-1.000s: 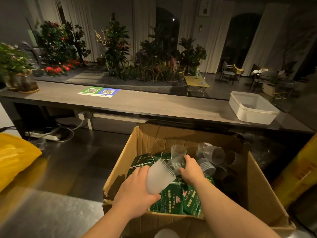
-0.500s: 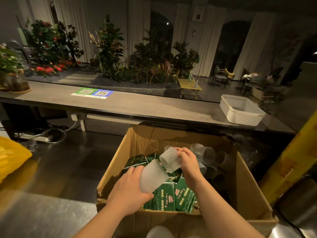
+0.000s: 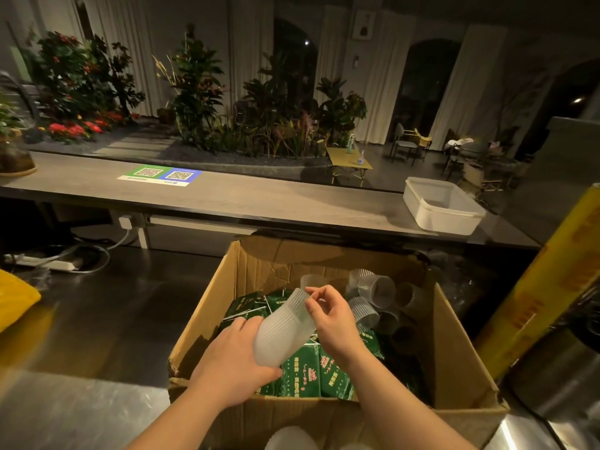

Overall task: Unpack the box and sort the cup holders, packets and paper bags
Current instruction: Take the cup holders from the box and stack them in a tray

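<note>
Two bare hands work over an open cardboard box (image 3: 454, 345) at the near edge of a steel surface (image 3: 65, 414). Left hand (image 3: 227, 368) wraps the lower body of a stack of ribbed translucent cup holders (image 3: 285, 329), grip closed around it, thumb along the underside. Right hand (image 3: 331, 323) pinches the upper rim of that same stack between thumb and fingers, the stack tilted up and to the right, held above the box contents. Beneath it, green packets (image 3: 311, 375) with pale print lie packed in the left and middle of the box, some standing on edge toward the back left. More loose cup holders (image 3: 373, 287), clear and ribbed, lie tumbled in the right rear of the box, mouths facing various ways. Pale rounded shapes at the bottom edge of view, too cropped to identify. Yellow bag (image 3: 16, 300) at far left on the surface; yellow roll (image 3: 545, 287) leaning at far right. Power strip (image 3: 58, 264) with cables lies left of the box, farther back. Beyond, a long grey counter (image 3: 259, 199) carries a white plastic tub (image 3: 441, 206) at right and a green-and-blue QR code sheet (image 3: 160, 175) at left. Farther still, a bed of plants (image 3: 227, 108) with red flowers, then chairs and curtains in a dim room.
</note>
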`<state>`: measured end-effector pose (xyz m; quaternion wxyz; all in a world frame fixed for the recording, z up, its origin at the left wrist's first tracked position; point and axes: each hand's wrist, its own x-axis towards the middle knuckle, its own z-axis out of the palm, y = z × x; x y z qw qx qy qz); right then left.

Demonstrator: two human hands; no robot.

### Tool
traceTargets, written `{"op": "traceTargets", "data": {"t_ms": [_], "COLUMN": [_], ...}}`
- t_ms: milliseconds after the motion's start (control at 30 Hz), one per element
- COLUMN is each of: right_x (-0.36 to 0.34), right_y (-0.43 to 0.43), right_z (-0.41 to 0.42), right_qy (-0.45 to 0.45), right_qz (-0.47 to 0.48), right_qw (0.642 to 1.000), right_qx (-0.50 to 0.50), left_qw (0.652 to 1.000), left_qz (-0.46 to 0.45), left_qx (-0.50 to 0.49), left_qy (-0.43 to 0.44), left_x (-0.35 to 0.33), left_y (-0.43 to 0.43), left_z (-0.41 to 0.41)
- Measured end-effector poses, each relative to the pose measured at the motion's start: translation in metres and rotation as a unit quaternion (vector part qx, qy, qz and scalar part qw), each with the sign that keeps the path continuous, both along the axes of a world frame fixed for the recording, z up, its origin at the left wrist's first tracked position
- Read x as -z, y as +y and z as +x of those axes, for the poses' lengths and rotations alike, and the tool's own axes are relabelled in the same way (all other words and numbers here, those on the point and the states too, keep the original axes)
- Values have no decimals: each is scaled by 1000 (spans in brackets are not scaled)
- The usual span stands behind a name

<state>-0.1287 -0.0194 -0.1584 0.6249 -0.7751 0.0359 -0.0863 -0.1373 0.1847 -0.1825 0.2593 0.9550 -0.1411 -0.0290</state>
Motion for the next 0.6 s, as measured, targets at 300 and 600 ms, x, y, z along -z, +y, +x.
{"op": "traceTargets", "data": {"t_ms": [300, 600], "right_x": [5, 16], "right_y": [-11, -96], "right_z": [7, 50], "right_qy": [87, 194], "right_qz": [-13, 0], "right_qw": [992, 963], "right_qx": [-92, 187], "left_qw": [1000, 1000], "left_qz": [8, 9], "left_qx": [1, 0], "left_qy": [13, 13], "left_x": [0, -3], "left_y": [1, 1], "left_z": [1, -3]}}
